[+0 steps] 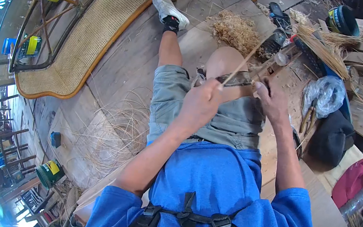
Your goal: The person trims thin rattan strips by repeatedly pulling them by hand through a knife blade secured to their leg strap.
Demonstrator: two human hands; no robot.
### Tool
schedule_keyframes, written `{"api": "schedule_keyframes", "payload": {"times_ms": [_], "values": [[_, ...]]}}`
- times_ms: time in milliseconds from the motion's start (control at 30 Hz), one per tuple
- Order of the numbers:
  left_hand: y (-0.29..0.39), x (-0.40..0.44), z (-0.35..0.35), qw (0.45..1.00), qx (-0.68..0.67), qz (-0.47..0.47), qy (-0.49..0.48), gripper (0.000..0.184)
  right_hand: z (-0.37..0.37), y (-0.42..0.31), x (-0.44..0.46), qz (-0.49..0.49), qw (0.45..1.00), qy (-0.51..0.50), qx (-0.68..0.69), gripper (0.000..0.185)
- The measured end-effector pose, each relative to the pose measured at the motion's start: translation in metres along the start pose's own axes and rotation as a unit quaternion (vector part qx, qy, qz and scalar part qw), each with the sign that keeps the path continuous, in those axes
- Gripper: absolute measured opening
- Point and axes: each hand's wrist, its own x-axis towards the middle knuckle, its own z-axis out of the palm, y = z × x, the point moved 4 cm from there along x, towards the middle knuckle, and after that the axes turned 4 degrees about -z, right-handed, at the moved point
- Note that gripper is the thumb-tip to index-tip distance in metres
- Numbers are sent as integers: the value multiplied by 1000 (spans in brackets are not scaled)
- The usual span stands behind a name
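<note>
My left hand (202, 101) is closed, with a thin pale cane strip (244, 62) pinched between thumb and finger. The strip slants up and away to the right. Across my bent right knee (225, 63) lies a dark pad or band (238, 79), just beyond my left knuckles. My right hand (272, 102) is curled at the pad's right end, thumb pointing forward. What its fingers hold is too small to make out. Just past the right hand is a wooden piece (271, 70), partly covered by it.
Curly shavings (235, 29) lie ahead, with bundles of cane strips (326, 53) to the right. Pliers (307, 120), a plastic bag (324, 96) and a black cap (331, 137) sit on my right. A woven cane panel (96, 24) and loose cane coils (114, 133) are left.
</note>
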Motion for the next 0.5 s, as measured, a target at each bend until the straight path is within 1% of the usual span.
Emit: {"api": "schedule_keyframes", "payload": {"times_ms": [67,100,200,300,400,500], "values": [[-11,19,20,999,29,21,-19,24,2,-17,-1,3,998,-31,-47,43],[-17,24,29,998,44,30,-27,25,9,-18,2,-13,991,-76,-107,40],[-13,15,22,995,84,14,-43,29,18,-25,0,23,989,-89,-114,38],[-34,-2,6,996,41,-56,-64,30,19,-26,4,31,985,-109,-128,38],[-41,-13,-1,992,9,-102,-76,29,22,-22,6,35,985,-120,-121,39],[-40,-13,-1,998,4,-55,-41,25,22,-22,6,44,982,-130,-126,39]]}}
